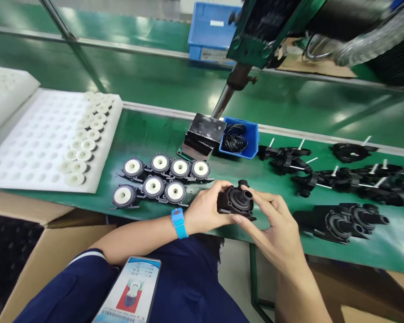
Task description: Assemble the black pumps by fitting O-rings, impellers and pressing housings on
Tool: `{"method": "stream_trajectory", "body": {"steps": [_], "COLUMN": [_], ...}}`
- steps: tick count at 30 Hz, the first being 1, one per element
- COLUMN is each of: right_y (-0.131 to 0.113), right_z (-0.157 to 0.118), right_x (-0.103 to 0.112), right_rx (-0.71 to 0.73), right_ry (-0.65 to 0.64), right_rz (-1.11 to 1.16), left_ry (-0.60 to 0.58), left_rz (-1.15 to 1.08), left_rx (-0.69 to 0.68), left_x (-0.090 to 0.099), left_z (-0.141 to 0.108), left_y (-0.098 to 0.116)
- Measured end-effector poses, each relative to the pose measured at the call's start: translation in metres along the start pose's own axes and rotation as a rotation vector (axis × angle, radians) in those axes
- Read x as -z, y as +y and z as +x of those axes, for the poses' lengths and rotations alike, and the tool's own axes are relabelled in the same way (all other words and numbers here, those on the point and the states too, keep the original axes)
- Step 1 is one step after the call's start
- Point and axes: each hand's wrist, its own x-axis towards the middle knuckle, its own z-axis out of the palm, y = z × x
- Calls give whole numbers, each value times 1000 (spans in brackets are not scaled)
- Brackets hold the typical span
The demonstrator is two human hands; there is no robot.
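A black pump housing (236, 200) with a short pipe stub on its face is held between both hands at the front of the green bench. My left hand (207, 207) wraps round its left side, a blue band at the wrist. On its right side, my right hand (272, 220) grips with thumb and fingers at the edge. Left of my hands stand several black pump bodies (154, 186) with white round rotors facing up. To the right lie two assembled black pumps (340, 222) with their pipe stubs pointing right.
A white foam tray (37, 139) with white rotors lies at the left. A blue bin (240, 139) of black rings stands behind my hands, beside a press stand (205, 132). Black covers with white sticks (346, 177) spread over the right. Cardboard boxes (63, 251) stand below the bench edge.
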Motion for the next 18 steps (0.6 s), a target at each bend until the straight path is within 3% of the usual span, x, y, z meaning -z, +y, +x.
{"method": "stream_trajectory", "body": {"steps": [4, 7, 11, 15, 18], "right_y": [-15, -27, -42, -50, -53], "right_z": [19, 37, 57, 68, 72], "right_x": [26, 34, 36, 36, 36], "right_rx": [16, 84, 181, 168, 143], "right_ry": [62, 105, 136, 193, 199], "right_rz": [98, 105, 48, -25, -23], "left_ry": [-30, -21, 75, 181, 202], "left_rz": [-94, -91, 11, 190, 202], "left_rx": [2, -10, -47, -64, -80], "left_x": [11, 23, 34, 37, 38], "left_z": [-5, -9, -15, -16, -16], "left_y": [42, 62, 75, 80, 82]}}
